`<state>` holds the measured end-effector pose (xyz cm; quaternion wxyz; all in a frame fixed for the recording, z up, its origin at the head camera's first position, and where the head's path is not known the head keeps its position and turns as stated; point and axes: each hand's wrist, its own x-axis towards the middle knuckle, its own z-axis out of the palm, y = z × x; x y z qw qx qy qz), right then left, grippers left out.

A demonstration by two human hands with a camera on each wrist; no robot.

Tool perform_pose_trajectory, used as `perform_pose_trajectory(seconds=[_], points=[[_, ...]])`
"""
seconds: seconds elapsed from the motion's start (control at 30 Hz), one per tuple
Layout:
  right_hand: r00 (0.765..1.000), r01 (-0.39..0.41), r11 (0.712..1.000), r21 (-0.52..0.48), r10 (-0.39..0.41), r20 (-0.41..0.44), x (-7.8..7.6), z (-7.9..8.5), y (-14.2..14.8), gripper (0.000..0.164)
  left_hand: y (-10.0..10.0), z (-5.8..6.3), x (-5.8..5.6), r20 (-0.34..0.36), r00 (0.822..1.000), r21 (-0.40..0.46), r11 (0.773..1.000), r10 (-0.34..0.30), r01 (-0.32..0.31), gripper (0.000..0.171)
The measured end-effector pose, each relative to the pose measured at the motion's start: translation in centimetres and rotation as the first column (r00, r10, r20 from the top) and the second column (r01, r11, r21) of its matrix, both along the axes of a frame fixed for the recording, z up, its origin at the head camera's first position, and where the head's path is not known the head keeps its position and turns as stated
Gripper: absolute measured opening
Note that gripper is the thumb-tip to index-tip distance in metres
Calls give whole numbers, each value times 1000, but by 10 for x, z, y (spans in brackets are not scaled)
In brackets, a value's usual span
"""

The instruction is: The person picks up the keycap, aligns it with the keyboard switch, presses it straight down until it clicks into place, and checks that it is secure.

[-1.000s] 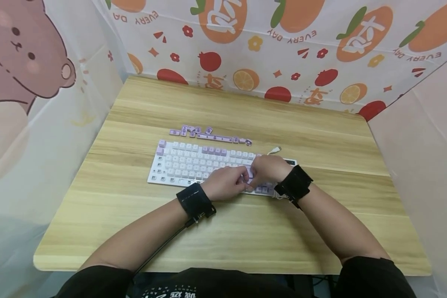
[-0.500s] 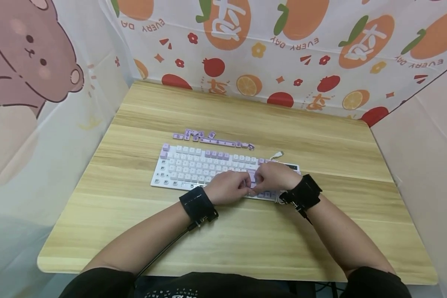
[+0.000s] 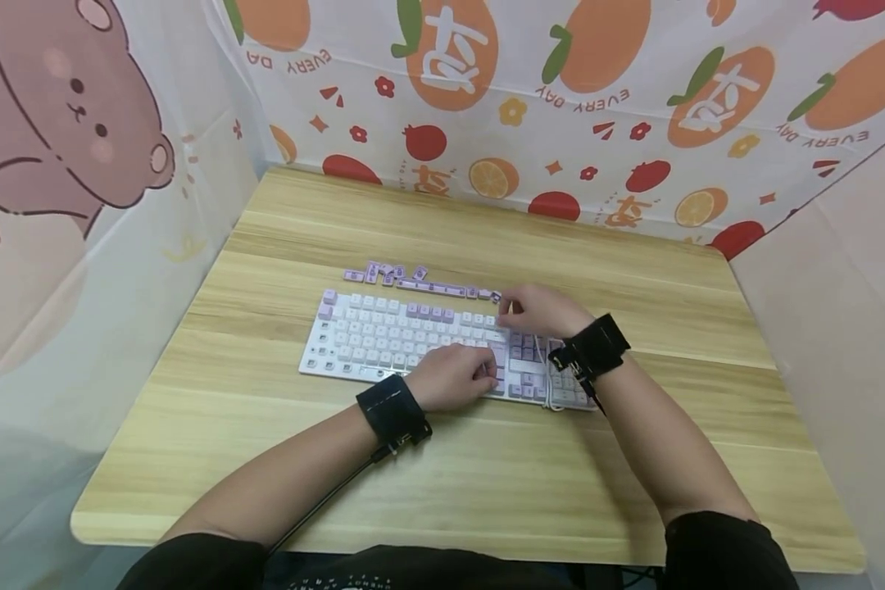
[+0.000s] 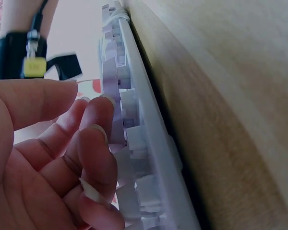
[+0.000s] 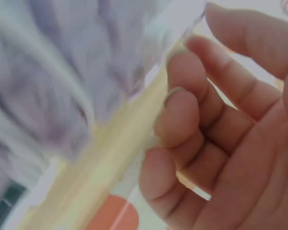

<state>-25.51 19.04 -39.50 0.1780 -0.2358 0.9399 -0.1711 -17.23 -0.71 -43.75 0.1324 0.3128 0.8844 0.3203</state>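
A white and lilac keyboard (image 3: 383, 338) lies on the wooden table, with bare switches showing along its left side. My left hand (image 3: 453, 378) is over the keyboard's near edge, fingers loosely bent. In the left wrist view, a gap shows between its thumb and fingertips (image 4: 103, 103), which are right beside the keycaps. My right hand (image 3: 542, 311) is above the keyboard's far edge, fingertips close to the right end of a row of loose purple keycaps. The right wrist view has its thumb and index finger (image 5: 209, 55) apart, with nothing plainly held.
The loose keycaps (image 3: 372, 272) lie behind the keyboard, among them a long purple spacebar (image 3: 431, 288). A white cable (image 3: 543, 360) lies across the keyboard's right part. Fruit-printed cloth (image 3: 512, 111) hangs behind the table.
My right hand has left its place beside the left hand and moved away from me to the keyboard's far edge, uncovering lilac keys and the cable. The left hand has hardly moved.
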Motion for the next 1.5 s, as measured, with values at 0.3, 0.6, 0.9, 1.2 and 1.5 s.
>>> perform_pose_trajectory(seconds=[0.3,0.6,0.9,1.2,1.5], points=[[989,139,989,58,-135,-63,-27,-9,-4,32,2,-3,3,9,1000,-15,1000,-3,3,11],[993,110,986,124,-105,-47,-34,-23,-11,31,3,-4,6,-9,1000,-12,1000,-1,1,12],[997,56,984,169,-46,-61,-40,-25,-11,19,4,-5,4,-12,1000,-29,1000,5,-6,13],[987,120,987,-111,-130,-96,-26,-8,-3,11,4,-3,2,-2,1000,-23,1000,-1,1,12],[976,44,895,-443,-134,-174,8,0,-11,18,-6,7,-5,59,998,77,997,15,-20,6]])
